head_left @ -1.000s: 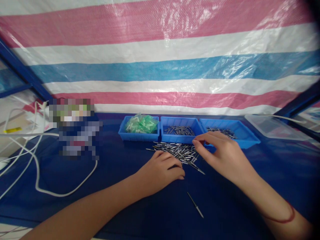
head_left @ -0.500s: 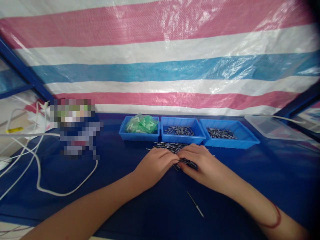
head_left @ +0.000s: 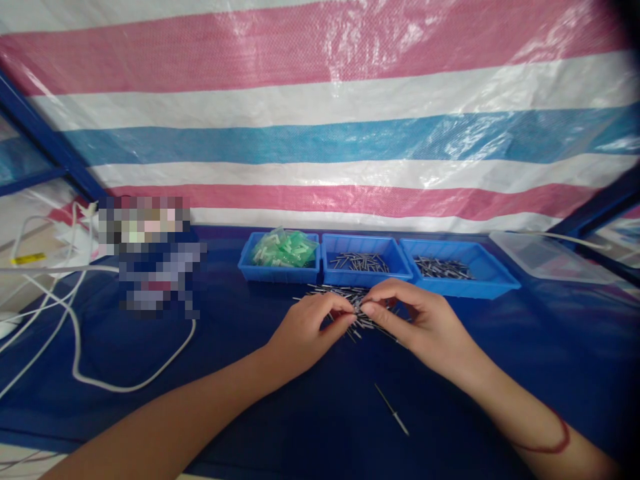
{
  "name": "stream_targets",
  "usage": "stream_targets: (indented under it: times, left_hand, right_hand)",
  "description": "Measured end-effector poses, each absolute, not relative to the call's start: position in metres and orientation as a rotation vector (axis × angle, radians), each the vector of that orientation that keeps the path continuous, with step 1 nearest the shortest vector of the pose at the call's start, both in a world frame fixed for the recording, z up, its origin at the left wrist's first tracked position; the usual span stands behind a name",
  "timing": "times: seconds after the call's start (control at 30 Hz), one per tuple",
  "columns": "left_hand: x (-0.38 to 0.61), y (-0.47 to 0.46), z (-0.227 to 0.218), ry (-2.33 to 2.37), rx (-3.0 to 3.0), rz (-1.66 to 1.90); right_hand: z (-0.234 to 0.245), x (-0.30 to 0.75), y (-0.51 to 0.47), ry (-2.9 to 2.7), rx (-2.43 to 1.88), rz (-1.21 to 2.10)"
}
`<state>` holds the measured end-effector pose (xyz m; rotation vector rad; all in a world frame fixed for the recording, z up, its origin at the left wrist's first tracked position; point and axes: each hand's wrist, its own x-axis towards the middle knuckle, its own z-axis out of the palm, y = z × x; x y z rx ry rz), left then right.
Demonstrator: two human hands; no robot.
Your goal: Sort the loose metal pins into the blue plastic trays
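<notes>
- Bare left hand [head_left: 305, 330]: laid flat at near edge of heap approx. 1 s ago; now thumb & forefinger are drawn in close at the tips, over heap. Whether a pin is clamped b/w them can't be told.
- Bare right hand [head_left: 425, 320], w/ dark red band at wrist: was held up by right bin 1 s ago, then was cupped round a dark bundle of pins at 0.5 s; now it's opened out from that cupped grip, w/ thumb & forefinger tips brought close beside the left ones. A small glint is seen b/w the hands; pos. a pin, too small to tell.
- Loose heap of thin silver-and-dark metal pins [head_left: 367, 325]: spread under & beyond fingertips, on near side of the bins, partly hidden by both hands.
- Meaning for work: prob. a shift from bunched handling to fine fingertip handling; judged from hand shape only.
- Single slim metal pin w/ pale thick end [head_left: 393, 412]: left untouched, well apart from heap, near side of glossy dark-blue tabletop [head_left: 300, 427].
- Blue plastic bins, far side, unmoved: left bin [head_left: 280, 275] w/ green plastic packets [head_left: 285, 248]; middle bin [head_left: 365, 276] & right bin [head_left: 450, 287] w/ pins. Right bin's contents now uncovered, hand having been moved off.
</notes>
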<state>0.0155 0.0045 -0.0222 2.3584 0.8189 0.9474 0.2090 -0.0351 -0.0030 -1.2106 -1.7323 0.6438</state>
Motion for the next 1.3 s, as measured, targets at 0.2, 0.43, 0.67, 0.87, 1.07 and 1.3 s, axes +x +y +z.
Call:
stream_targets:
  times: [0.2, 0.43, 0.67, 0.87, 1.07, 1.3]
  left_hand:
    - [0.017, 0.004, -0.022, 0.752, 2.288, 0.909]
    - [0.015, 0.007, -0.019, 0.787, 2.232, 0.957]
    - [0.013, 0.003, -0.016, 0.897, 2.218, 1.0]
    - [0.012, -0.001, -0.015, 0.664, 2.593, 0.737]
    - [0.012, -0.002, -0.021, 0.568, 2.8, 0.527]
    - [0.011, 0.0, -0.022, 0.585, 2.828, 0.517]
  right_hand:
    - [-0.006, 0.204, -0.038, -1.735, -1.142, 0.599]
    - [-0.002, 0.208, -0.039, -1.861, -1.097, 0.506]
    - [0.004, 0.217, -0.035, -2.064, -1.152, -0.002]
    - [0.015, 0.267, -0.023, -1.8, -1.553, -0.364]
    - [0.0, 0.312, -0.013, -1.657, -1.906, -0.646]
    - [-0.006, 0.285, -0.006, -1.775, -1.748, -0.563]
